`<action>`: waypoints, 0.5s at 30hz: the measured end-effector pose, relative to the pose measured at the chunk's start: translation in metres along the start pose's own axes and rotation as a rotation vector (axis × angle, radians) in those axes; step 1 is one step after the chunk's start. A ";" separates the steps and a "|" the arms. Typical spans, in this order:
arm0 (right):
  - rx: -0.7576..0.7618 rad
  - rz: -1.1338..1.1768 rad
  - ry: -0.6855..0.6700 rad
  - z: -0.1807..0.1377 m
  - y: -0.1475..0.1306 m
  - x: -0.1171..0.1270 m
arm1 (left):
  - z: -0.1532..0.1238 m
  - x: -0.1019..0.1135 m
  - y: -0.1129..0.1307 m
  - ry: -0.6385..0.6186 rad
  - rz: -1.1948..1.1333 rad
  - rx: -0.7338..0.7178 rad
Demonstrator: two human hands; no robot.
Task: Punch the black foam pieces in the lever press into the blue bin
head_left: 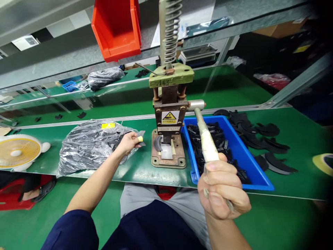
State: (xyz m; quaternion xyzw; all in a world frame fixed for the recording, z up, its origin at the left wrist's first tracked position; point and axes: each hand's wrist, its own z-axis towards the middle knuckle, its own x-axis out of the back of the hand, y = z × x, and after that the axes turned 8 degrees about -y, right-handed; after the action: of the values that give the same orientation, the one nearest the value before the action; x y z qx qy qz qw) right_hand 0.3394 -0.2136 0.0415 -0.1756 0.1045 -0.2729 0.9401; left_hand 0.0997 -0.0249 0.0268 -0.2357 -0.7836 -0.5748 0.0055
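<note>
Firmly gripping a long, cream-coloured, tapered lever (208, 146) in the right hand (223, 187), in front of a blue rectangular plastic bin (246, 156) of small black parts (194, 147). Farther out, pinching a small, flat, dark-grey piece (141, 133) in the left hand (129, 142), at the right end of a clear plastic bag (80, 149) on the green surface (145, 175). Beyond, facing a brown-and-green metal press (170, 95) with a dark curved piece (157, 143) on its base (169, 164), and, higher to the left, an open red plastic bin (122, 55).
</note>
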 end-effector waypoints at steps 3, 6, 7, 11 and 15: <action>-0.002 -0.005 -0.004 0.000 0.000 0.001 | -0.003 -0.036 0.011 -0.164 -0.200 0.036; -0.024 -0.030 -0.027 -0.001 0.000 0.004 | 0.002 -0.063 0.017 -0.183 -0.159 0.046; -0.031 -0.038 -0.037 -0.001 -0.001 0.004 | 0.004 -0.070 0.018 -0.195 -0.140 0.043; -0.043 -0.045 -0.055 -0.002 -0.002 0.006 | 0.016 -0.083 0.018 -0.243 -0.103 0.044; -0.034 -0.022 -0.036 -0.003 -0.001 0.004 | 0.023 -0.086 0.018 -0.224 -0.058 0.065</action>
State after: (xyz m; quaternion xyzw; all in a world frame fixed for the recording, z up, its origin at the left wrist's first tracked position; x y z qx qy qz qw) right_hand 0.3415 -0.2174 0.0390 -0.1975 0.0904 -0.2782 0.9356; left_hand 0.1893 -0.0310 0.0110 -0.2754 -0.8039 -0.5193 -0.0910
